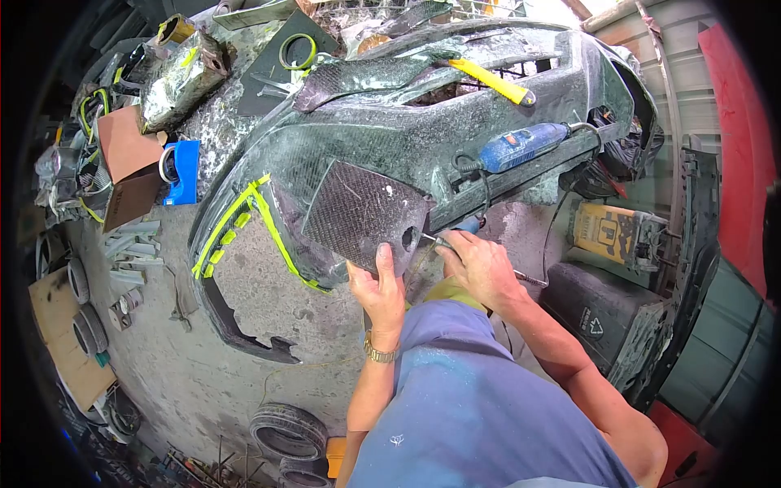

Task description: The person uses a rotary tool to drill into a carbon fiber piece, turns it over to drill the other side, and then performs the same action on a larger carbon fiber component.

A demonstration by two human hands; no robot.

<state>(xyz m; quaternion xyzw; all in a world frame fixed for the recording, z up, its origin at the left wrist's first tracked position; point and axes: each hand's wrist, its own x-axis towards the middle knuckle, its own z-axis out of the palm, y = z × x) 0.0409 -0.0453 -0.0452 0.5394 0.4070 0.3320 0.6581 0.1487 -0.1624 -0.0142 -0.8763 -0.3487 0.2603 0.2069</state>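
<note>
My left hand (379, 294) grips the lower edge of a dark carbon-fibre panel (362, 207), thumb on top and fingers underneath. The panel has a woven pattern, a dusty surface and a small hole near its lower right corner. My right hand (482, 267) is closed around the slim handpiece (440, 241) of a rotary tool, its thin bit right at the hole. A flexible shaft (530, 279) trails out behind that hand. Beyond the panel, a large dusty car bumper (358, 130) carries a blue rotary tool body (523, 147) and a yellow-handled tool (493, 81).
Yellow-green tape (268, 215) edges the bumper's left opening. On the left are a blue tape dispenser (185, 172), a tape roll (298, 51) and brown cardboard (130, 142). A black bin (598, 317) and yellow-black box (606, 232) stand right; tyres (289, 431) lie below.
</note>
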